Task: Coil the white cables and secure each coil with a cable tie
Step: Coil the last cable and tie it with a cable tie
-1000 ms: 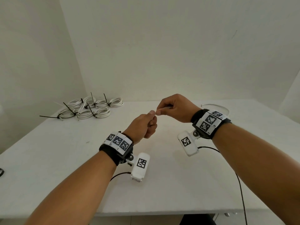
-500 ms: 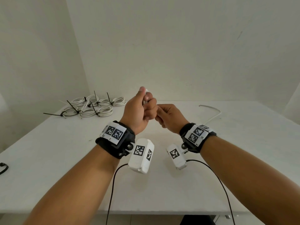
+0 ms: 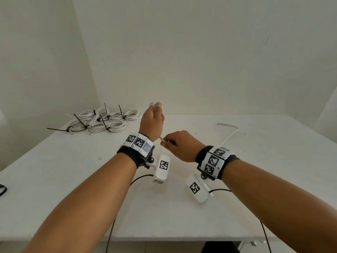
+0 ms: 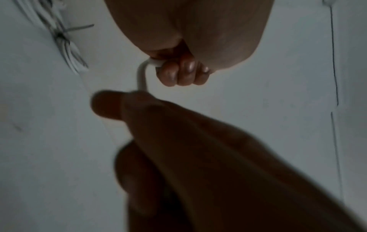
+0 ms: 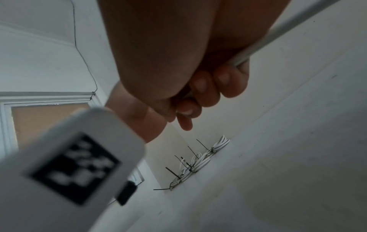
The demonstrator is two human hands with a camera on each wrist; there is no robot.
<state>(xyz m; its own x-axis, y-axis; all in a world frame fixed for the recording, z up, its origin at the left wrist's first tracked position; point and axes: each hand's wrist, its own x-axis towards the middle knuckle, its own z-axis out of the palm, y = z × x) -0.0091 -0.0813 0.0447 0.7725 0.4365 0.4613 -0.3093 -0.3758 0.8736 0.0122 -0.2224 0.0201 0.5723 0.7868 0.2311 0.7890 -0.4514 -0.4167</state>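
Table point(image 3: 54, 179) spans foreground, walls behind. Tied coils point(image 3: 102, 121) at far left corner of table. Both hands raised above table centre: left hand point(image 3: 152, 123) higher and farther, right hand point(image 3: 180, 145) nearer, just right of left wrist. Loose cable point(image 3: 230, 133) trails on table right of right hand.

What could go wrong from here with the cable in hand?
1. The left hand and right hand pinch the white cable only by the fingertips, so the first loop could spring open.
2. Its loose tail lies across the table and may drag or kink as it's drawn in.
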